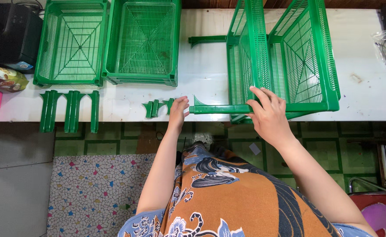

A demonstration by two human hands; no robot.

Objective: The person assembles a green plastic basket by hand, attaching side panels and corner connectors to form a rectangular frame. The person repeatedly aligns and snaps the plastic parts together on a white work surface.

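Right hand (269,115) on green basket leg (219,109).

Both bare arms stretched forward, well apart. Left hand (178,109) palm down, fingers loosely curled, wrist straight. Right hand (268,115) raised slightly further forward, fingers bent and closed in a grip, forearm angled inward.

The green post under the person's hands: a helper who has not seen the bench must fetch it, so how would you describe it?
Start at the white table and find the two joined green baskets tipped on their sides at its right. Along the near edge lies the green post, its flared foot by the left hand and the right hand on its other end. Unlike the loose posts at left, it lies crosswise and meets the baskets.
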